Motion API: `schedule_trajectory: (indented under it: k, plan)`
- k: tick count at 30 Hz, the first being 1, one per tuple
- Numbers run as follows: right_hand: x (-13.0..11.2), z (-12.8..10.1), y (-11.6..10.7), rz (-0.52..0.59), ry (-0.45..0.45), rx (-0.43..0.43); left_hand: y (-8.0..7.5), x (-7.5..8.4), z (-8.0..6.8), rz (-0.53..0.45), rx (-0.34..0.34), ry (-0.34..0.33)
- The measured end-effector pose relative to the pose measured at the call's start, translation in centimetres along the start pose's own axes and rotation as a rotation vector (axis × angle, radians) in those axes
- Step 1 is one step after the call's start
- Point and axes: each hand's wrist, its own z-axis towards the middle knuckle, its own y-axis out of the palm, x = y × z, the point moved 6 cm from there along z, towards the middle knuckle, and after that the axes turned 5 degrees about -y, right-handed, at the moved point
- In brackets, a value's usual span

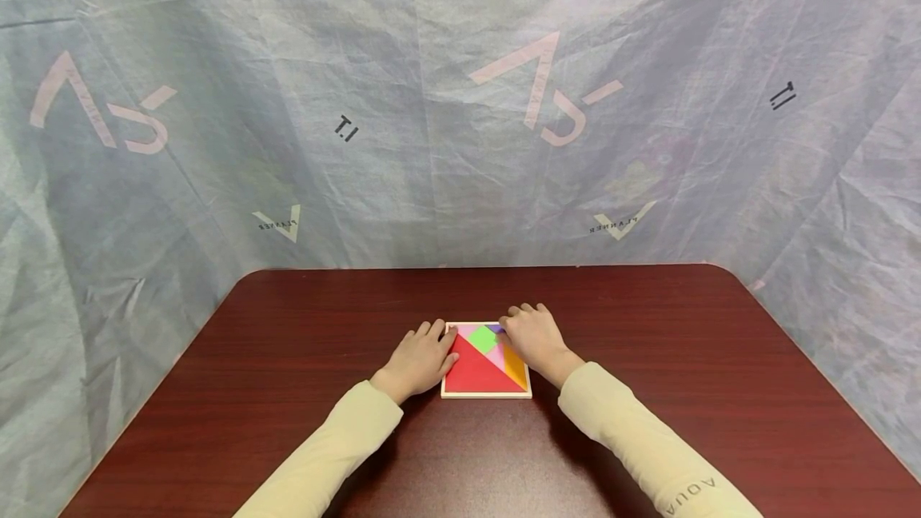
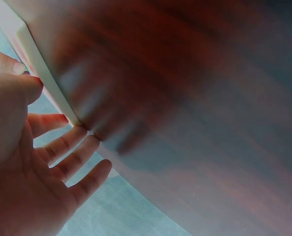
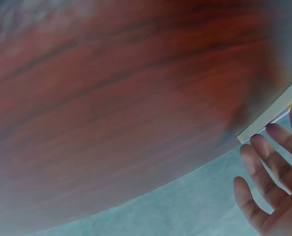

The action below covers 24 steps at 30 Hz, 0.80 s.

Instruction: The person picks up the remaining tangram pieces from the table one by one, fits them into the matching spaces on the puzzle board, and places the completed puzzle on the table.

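Observation:
A square tangram tray (image 1: 486,396) with a pale wooden rim lies flat on the table. Inside it are a large red area (image 1: 475,372), a green square (image 1: 483,338), an orange piece (image 1: 514,370), pink pieces (image 1: 496,355) and a bit of purple (image 1: 494,328). My left hand (image 1: 420,358) rests at the tray's left side, its fingertips touching the rim, as the left wrist view confirms. Over the upper right corner lies my right hand (image 1: 534,340), hiding part of the pieces there. Its fingers are loosely bent beside the rim in the right wrist view.
The dark red-brown wooden table (image 1: 288,422) has rounded far corners. Grey printed cloth (image 1: 432,102) hangs behind it and along both sides. Both forearms wear pale yellow sleeves (image 1: 345,438).

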Motion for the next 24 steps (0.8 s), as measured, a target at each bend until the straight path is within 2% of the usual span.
schedule_trajectory:
  k: [17,24]
  plan:
    - [0.2,-0.4,-0.3,0.044,-0.011,-0.044,0.1,-0.1,0.0,-0.009,-0.02,-0.009]
    - [0.2,-1.1,-1.0,0.077,-0.008,-0.03,0.1,-0.1,0.0,-0.016,-0.019,-0.008]
